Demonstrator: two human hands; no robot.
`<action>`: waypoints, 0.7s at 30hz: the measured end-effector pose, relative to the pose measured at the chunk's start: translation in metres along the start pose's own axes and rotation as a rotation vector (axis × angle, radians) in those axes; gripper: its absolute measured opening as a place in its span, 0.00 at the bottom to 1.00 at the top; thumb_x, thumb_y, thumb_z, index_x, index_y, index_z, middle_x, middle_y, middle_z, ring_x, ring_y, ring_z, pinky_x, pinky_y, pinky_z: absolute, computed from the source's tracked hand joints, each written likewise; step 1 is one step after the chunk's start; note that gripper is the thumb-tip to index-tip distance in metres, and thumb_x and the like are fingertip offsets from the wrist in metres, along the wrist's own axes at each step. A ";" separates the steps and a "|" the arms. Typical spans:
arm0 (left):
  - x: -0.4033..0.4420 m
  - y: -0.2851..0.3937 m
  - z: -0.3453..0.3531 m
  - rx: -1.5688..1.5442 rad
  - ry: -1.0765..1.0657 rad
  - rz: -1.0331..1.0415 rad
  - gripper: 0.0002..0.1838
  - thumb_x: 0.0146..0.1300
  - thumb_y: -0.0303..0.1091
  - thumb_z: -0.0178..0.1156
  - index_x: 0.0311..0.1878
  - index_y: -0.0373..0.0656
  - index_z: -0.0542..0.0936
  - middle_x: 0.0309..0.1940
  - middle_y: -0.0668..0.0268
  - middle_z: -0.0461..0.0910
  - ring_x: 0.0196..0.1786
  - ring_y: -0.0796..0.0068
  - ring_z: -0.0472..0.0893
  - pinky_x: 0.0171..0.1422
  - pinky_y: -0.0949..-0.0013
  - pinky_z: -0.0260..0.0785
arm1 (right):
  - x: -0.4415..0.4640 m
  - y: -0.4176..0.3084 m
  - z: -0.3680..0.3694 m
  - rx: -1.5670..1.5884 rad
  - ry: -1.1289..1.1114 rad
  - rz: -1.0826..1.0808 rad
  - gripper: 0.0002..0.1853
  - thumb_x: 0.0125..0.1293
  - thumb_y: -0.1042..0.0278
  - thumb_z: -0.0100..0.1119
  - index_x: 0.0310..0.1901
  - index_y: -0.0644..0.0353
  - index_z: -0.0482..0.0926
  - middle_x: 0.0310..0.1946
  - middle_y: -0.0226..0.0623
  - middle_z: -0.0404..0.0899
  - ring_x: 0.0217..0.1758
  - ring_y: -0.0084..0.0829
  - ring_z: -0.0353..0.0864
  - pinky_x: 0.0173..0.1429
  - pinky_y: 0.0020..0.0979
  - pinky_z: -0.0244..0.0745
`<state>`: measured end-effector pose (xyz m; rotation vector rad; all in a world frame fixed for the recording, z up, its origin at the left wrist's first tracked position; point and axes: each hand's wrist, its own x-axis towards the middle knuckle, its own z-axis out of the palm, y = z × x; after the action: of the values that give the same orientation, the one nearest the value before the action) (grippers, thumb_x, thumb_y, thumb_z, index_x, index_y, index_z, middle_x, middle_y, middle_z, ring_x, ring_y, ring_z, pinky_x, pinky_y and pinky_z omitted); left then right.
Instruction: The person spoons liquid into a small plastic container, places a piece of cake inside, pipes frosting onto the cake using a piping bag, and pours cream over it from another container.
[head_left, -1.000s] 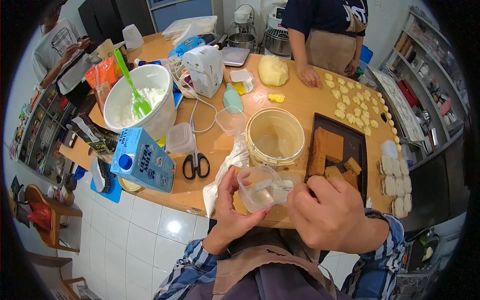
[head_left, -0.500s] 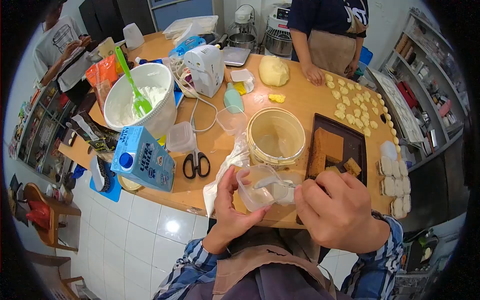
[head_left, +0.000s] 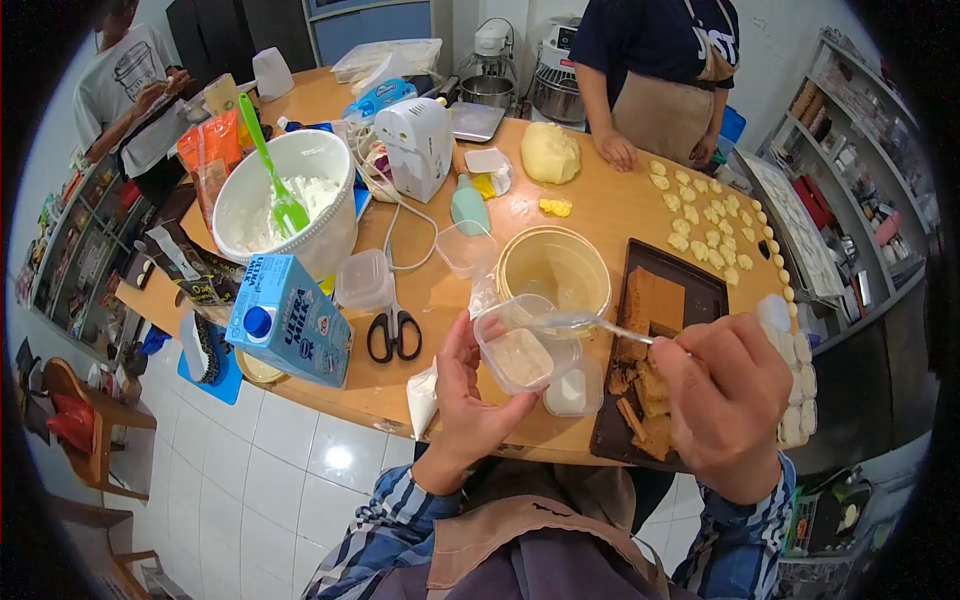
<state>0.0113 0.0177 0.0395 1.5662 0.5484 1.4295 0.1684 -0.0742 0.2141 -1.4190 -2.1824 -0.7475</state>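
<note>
My left hand [head_left: 468,400] is closed round a small clear plastic container [head_left: 518,352], tilted so its inside faces me; the bottom looks pale. My right hand [head_left: 732,400] grips the handle of a metal spoon [head_left: 622,330], whose bowl lies over the container's upper rim. Directly behind stands a cream-coloured tub [head_left: 501,270]. Under my hands another small clear container [head_left: 575,395] has something white in it. A white piping bag [head_left: 423,400] lies left of my left hand. Beside my right hand, a dark tray [head_left: 712,285] carries brown cake [head_left: 655,298], partly cut into pieces.
Scissors [head_left: 394,335], a milk carton [head_left: 290,320] and a white bowl [head_left: 335,235] with a green spatula [head_left: 288,212] stand left. A dough ball [head_left: 550,153] and several small dough pieces [head_left: 712,215] lie at the back, near another person's hand [head_left: 617,150].
My right hand has moved right and the spoon has risen from inside the container to its rim. The container has turned, showing more of its bottom. The view has shifted slightly.
</note>
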 end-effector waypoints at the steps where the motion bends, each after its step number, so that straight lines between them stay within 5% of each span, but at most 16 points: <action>1: 0.000 -0.002 0.002 -0.001 0.009 0.003 0.50 0.40 0.22 0.68 0.65 0.43 0.48 0.58 0.56 0.62 0.59 0.63 0.66 0.63 0.62 0.61 | 0.001 0.001 -0.001 -0.009 0.008 0.018 0.19 0.33 0.71 0.53 0.33 0.67 0.77 0.25 0.36 0.70 0.25 0.34 0.70 0.23 0.30 0.65; 4: 0.000 -0.007 0.003 -0.018 0.028 0.004 0.50 0.40 0.22 0.68 0.66 0.43 0.48 0.58 0.56 0.60 0.60 0.63 0.65 0.63 0.62 0.61 | 0.003 0.004 0.007 -0.109 0.113 0.102 0.14 0.34 0.73 0.54 0.29 0.65 0.76 0.23 0.36 0.69 0.25 0.34 0.70 0.23 0.31 0.65; 10: -0.004 -0.006 0.000 -0.086 0.051 0.036 0.50 0.41 0.22 0.68 0.65 0.42 0.46 0.59 0.56 0.59 0.61 0.63 0.64 0.64 0.61 0.61 | 0.003 0.023 0.070 -0.158 -0.098 0.181 0.04 0.37 0.73 0.56 0.19 0.58 0.73 0.21 0.34 0.69 0.28 0.32 0.71 0.24 0.32 0.68; 15: -0.007 -0.001 -0.006 -0.118 0.063 0.057 0.51 0.41 0.22 0.68 0.65 0.42 0.46 0.59 0.56 0.59 0.60 0.63 0.64 0.63 0.60 0.62 | 0.002 0.033 0.130 -0.164 -0.388 0.202 0.03 0.42 0.75 0.57 0.22 0.60 0.78 0.25 0.38 0.76 0.34 0.34 0.77 0.30 0.31 0.74; 21: -0.008 -0.003 -0.013 -0.095 0.075 0.079 0.50 0.40 0.22 0.68 0.65 0.42 0.47 0.58 0.56 0.60 0.60 0.64 0.64 0.63 0.60 0.62 | 0.008 0.036 0.129 -0.017 -0.485 0.367 0.04 0.46 0.76 0.57 0.25 0.64 0.78 0.28 0.44 0.76 0.35 0.41 0.78 0.35 0.36 0.76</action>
<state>-0.0022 0.0170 0.0321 1.4783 0.4601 1.5565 0.1906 0.0259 0.1283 -2.1066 -2.1395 -0.3108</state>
